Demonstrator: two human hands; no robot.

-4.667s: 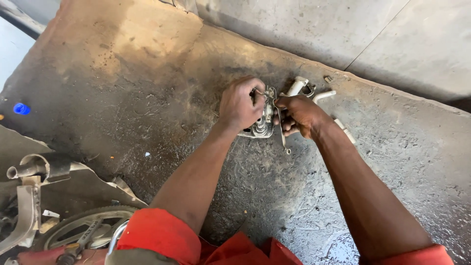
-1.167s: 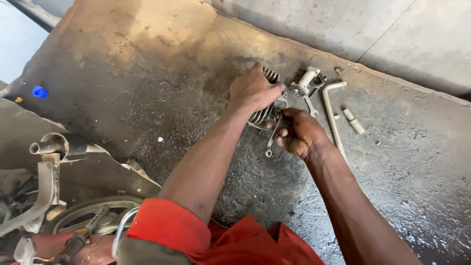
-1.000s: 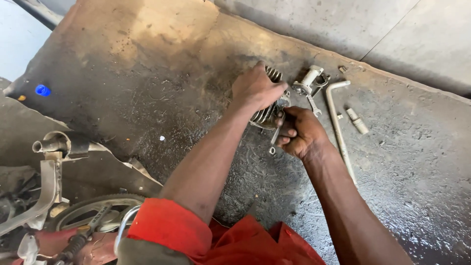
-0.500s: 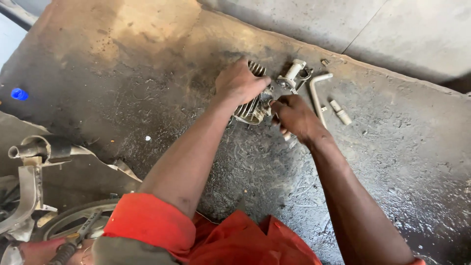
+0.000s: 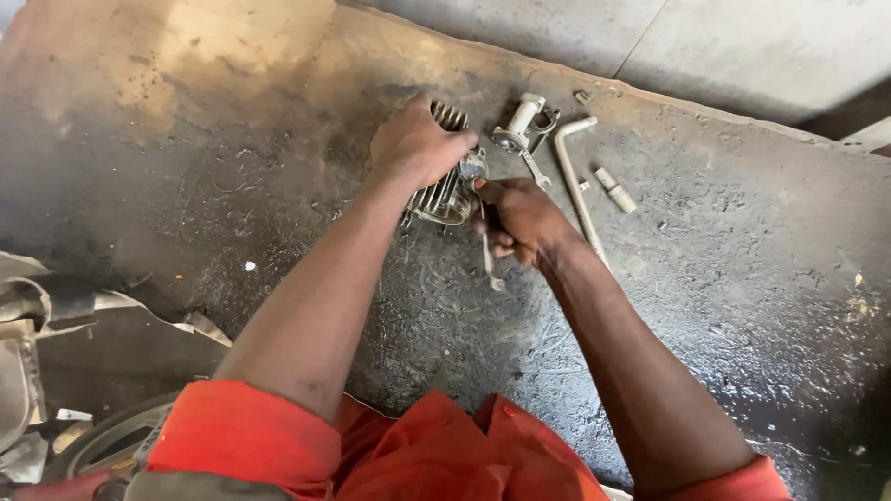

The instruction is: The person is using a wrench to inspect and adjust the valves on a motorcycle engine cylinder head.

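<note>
Across the whole view lay a dark, oil-stained concrete floor (image 5: 278, 186), its far edge meeting paler slabs (image 5: 761, 46) along the top right. At the floor's near left corner sat grey metal scrap (image 5: 37, 315) and part of a wheel rim (image 5: 111, 441), with orange sleeves (image 5: 251, 445) at the bottom edge between them and the near right corner.

Toward the far edge, about midway along it, rested a finned engine cylinder (image 5: 445, 190), lying on its side with its round bore facing the near edge. The left hand (image 5: 418, 144) was clamped over the top of the cylinder, fingers wrapped down over the fins on its far side. The right hand (image 5: 520, 218) was just beside the cylinder's bore end, clenched around the shank of a slim spanner (image 5: 488, 264), whose ring end pointed at the near edge while its upper end reached up against the cylinder.

Right of the hands lay a long L-shaped bar (image 5: 575, 176), its bend toward the far edge and its long leg running down behind the right wrist. Between that bar and the cylinder sat a small pale metal fitting (image 5: 522, 121) with a second spanner (image 5: 536, 172) lying from it toward the right hand. A short pale cylindrical socket piece (image 5: 615, 190) lay just right of the bar, apart from it. Nearest the far edge was a tiny nut-like bit (image 5: 582, 96).
</note>
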